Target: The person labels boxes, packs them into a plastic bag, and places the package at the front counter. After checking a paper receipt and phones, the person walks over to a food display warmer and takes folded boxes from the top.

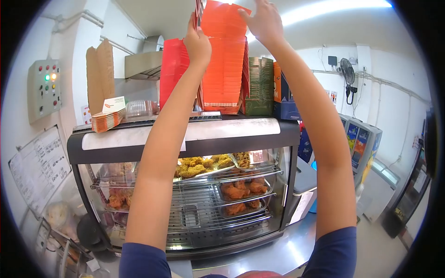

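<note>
Both my arms reach up over a glass-fronted food warmer. My left hand is at the left edge of a red cardboard box, fingers pointing up and closed against it. My right hand is at the box's upper right corner, thumb stretched out towards it and apart from the fingers. The frame's top edge cuts off some of my right fingertips. Below the box stands a tall stack of nested red boxes on top of the food warmer. Another red stack leans on its left.
Green boxes and a blue carton stand right of the red stack. Brown cardboard, small printed boxes and clear plastic lids are on the left. Fried chicken lies on trays inside the warmer. A drinks machine stands right.
</note>
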A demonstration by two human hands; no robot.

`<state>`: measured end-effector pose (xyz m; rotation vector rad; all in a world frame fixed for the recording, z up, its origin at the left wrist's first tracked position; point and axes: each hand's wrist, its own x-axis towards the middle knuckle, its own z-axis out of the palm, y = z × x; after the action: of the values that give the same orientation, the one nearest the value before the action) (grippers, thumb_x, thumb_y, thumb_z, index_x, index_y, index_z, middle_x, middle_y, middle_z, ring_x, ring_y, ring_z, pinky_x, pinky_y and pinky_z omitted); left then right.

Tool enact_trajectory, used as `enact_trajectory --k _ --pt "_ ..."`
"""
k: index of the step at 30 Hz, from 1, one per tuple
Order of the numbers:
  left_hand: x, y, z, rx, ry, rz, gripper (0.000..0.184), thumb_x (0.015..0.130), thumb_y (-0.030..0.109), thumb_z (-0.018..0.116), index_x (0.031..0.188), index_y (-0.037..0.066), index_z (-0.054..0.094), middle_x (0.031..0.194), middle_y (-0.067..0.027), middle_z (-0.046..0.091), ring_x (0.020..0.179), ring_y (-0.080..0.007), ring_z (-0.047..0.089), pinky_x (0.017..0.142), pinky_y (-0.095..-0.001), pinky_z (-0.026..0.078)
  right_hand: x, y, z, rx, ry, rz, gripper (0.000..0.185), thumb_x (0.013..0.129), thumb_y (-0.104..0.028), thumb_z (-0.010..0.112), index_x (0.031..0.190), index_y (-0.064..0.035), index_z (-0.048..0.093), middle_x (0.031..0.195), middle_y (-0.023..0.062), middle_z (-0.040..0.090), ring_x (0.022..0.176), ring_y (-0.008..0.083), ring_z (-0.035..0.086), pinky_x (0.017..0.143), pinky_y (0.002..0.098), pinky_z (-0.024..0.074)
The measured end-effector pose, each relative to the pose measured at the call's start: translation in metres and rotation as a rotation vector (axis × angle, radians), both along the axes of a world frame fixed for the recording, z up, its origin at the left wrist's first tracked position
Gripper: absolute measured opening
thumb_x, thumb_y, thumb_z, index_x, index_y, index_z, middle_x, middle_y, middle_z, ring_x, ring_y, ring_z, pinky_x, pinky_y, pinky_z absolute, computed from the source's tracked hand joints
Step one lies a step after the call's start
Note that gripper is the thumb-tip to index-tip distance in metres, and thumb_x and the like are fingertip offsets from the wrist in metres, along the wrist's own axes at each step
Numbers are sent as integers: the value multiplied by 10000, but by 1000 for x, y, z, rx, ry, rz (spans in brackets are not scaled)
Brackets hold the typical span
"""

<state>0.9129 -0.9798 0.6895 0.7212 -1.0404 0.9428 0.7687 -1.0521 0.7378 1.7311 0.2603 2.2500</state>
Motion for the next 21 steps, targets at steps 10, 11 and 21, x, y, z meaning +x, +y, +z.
enact_trajectory --k 10,11,21 --pt "3 10 -15 -55 15 0 425 942 37 342 1366 66 359 1204 -186 553 745 -219 638 693 -321 550 29 -1 -9 -7 55 -22 236 790 -125 564 1021 -104 610 931 120 622 925 308 564 813 397 454" --pt "4 9 -16 -71 -12 11 425 942 36 343 1365 67 363 1213 -189 548 748 -223 641 694 -320 550 25 4 -15 -17 -5 -51 205 781 -98 564 980 -111 613 917 75 628 915 279 568 789 369 466" --pt "-12 14 -28 -48 -10 27 446 932 -1 335 1376 45 345 1276 -182 508 779 -222 621 692 -309 535 13 22 -13 -3 -113 -24 268 790 -116 572 1057 -96 572 984 128 617 940 277 571 834 385 457"
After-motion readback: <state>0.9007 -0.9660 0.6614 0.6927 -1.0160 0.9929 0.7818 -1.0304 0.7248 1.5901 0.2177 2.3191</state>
